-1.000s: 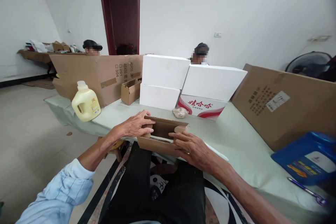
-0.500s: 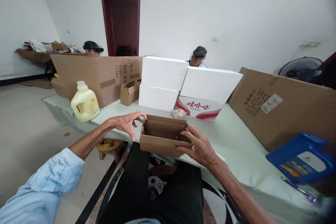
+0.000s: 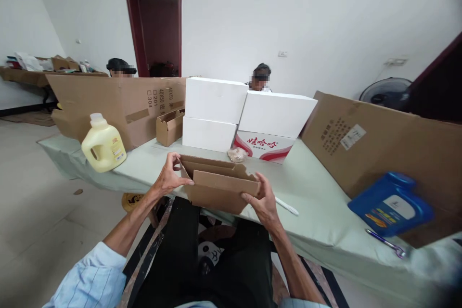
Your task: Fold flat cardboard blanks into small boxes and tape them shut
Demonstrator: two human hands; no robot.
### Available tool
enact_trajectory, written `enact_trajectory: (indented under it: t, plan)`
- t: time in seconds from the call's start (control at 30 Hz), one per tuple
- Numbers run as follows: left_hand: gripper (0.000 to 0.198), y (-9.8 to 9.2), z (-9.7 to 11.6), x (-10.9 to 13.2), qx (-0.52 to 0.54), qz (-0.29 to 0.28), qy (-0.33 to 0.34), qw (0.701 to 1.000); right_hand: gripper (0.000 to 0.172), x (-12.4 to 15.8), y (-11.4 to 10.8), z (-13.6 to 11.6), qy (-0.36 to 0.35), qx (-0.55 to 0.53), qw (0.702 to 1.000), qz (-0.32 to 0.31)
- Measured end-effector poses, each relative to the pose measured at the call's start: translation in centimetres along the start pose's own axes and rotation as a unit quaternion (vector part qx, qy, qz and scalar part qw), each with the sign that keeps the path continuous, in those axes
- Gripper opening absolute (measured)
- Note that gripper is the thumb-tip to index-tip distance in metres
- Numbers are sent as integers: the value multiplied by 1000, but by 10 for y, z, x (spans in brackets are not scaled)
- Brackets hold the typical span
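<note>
A small brown cardboard box (image 3: 220, 191) with its top open stands at the table's near edge, its flaps and side walls raised. My left hand (image 3: 169, 175) grips its left end, thumb on the near wall and fingers at the back corner. At the right end, my right hand (image 3: 264, 200) pinches the box wall between thumb and fingers. Behind the box lies a small clear plastic bag (image 3: 237, 155) with something pale in it. A white strip-like object (image 3: 287, 206) rests on the table right of my right hand.
White boxes (image 3: 216, 101) are stacked at the back, beside another small brown box (image 3: 169, 129). A yellow jug (image 3: 104, 143) stands left; a blue bottle (image 3: 391, 204) and purple-handled tool (image 3: 385, 243) lie right. Large cartons (image 3: 364, 154) flank the green-covered table (image 3: 317, 211). Two people sit beyond.
My left hand has closed on the box's left end. My right fingers have come out of the box onto its right edge. The near wall now stands higher, and the view has shifted right.
</note>
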State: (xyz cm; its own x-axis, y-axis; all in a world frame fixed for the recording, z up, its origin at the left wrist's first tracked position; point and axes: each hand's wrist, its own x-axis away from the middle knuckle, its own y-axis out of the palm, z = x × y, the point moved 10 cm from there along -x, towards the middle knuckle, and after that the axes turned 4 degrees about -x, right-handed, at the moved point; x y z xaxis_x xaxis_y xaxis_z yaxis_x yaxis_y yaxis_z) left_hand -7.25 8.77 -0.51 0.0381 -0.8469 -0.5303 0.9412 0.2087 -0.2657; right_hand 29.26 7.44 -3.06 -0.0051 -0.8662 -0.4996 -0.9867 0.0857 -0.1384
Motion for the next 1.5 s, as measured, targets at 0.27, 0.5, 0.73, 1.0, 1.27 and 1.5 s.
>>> enact_trajectory:
  t: [0.27,0.5,0.73,1.0,1.27,1.5]
  plan:
    - [118,-20,-11,3,-141,216,-68,964,35,30,22,3,-3,118,984,-133]
    - [100,8,13,-10,-177,167,15,970,46,50,-57,-21,-36,209,977,22]
    - [46,39,-48,16,-234,-17,-11,972,49,54,-233,-24,5,370,885,284]
    - [28,75,-93,35,-265,-102,-37,958,31,1,-288,24,84,438,835,321]
    - [27,99,-113,50,-266,-126,-43,955,37,-78,-302,82,121,435,837,310]
    - [21,111,-114,61,-284,-116,-39,951,35,-124,-291,104,73,407,864,286]
